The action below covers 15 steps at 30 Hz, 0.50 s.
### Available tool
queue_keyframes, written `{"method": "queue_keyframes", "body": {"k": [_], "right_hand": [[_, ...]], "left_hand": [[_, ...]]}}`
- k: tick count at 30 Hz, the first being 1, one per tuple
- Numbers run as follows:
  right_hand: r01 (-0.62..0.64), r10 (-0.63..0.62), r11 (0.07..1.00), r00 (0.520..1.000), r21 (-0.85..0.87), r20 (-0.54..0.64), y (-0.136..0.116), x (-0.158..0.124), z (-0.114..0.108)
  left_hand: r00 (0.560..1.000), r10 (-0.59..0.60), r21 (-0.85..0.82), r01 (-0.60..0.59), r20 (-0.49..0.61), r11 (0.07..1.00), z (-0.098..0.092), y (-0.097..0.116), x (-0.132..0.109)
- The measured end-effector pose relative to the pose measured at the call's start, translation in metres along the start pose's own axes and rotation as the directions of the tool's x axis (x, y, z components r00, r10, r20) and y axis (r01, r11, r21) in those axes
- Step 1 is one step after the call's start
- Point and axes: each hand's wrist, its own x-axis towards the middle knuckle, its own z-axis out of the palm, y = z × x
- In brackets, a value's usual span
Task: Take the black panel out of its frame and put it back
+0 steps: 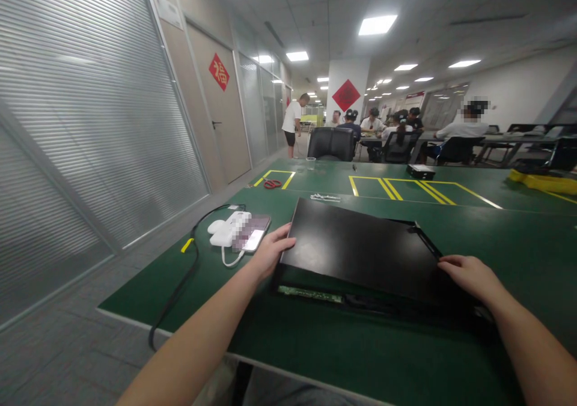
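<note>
A flat black panel [356, 247] lies tilted over a black base with a green circuit strip [311, 293] showing at its near edge, on the green table [315, 346]. My left hand [270, 251] grips the panel's left edge, fingers curled on it. My right hand [469, 274] holds the panel's right edge, fingers bent over the rim.
A phone and a white charger [238, 232] with a black cable [180, 280] lie left of the panel. Red scissors [271, 183], a clear cup [311, 163], a small black box [421, 171] and a yellow object [543, 182] sit farther back. Several people sit at far tables.
</note>
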Motion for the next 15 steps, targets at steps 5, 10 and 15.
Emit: {"method": "queue_keyframes", "body": {"k": [5, 10, 15], "right_hand": [[-0.054, 0.055, 0.997, 0.998, 0.063, -0.027, -0.0015, 0.0006, -0.0018], [-0.113, 0.121, 0.984, 0.991, 0.138, -0.049, -0.0026, 0.0006, -0.0079], [-0.173, 0.235, 0.894, 0.966, 0.413, -0.105, -0.0055, -0.0057, -0.0097]], "left_hand": [[0.997, 0.058, 0.007, -0.058, 0.043, 0.998, 0.0009, 0.0033, -0.0016], [0.995, 0.082, -0.003, -0.082, 0.058, 0.997, 0.0075, 0.0077, -0.0047], [0.998, 0.066, -0.001, -0.066, -0.009, 0.998, 0.0089, 0.0101, -0.006]]}}
